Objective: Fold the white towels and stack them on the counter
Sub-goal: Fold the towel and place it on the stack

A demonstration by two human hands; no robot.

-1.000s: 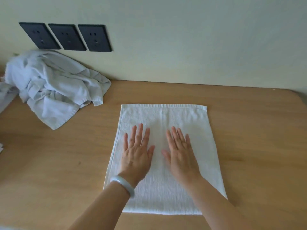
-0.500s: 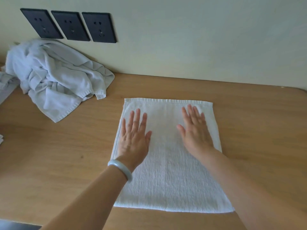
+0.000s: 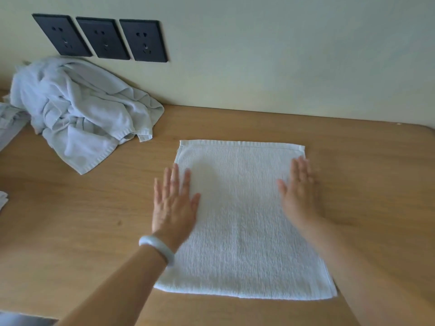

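Towel lies flat on the surface, folded to a rectangle, layered edges visible at the near right corner. Pale bracelet on the left wrist. Left hand is palm-down over the towel's left edge, partly on the towel and partly on the bare surface; its fingers are straight and slightly apart, gripping nothing. Right hand is palm-down at the right edge, fingers straight and close together, holding nothing, a bit blurred. Far hem runs parallel to the wall. Far left: crumpled pile of unfolded towels against the wall, well apart from the flat one. Three black outlets above the pile.
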